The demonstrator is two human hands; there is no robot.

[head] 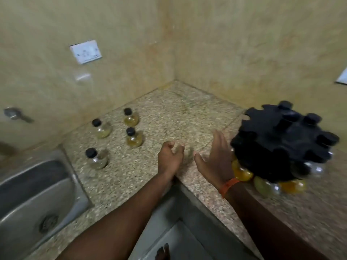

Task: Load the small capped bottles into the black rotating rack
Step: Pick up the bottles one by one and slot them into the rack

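Several small round bottles with black caps stand on the speckled counter (169, 117) at the left: one at the back (131, 117), one left of it (101, 128), one in the middle (133, 137) and one nearest the sink (96, 158). The black rotating rack (281, 141) sits at the right, with black caps in its top slots and yellow and clear bottles (242, 171) around its lower edge. My left hand (170, 158) hovers over the counter, fingers loosely curled and holding nothing. My right hand (216, 160) is open, palm flat, just left of the rack.
A steel sink (28, 194) lies at the lower left, with a tap (15, 113) on the wall above it. A white socket plate (86, 51) is on the left wall. The counter forms an L around a corner; floor and a bare foot (162, 253) show below.
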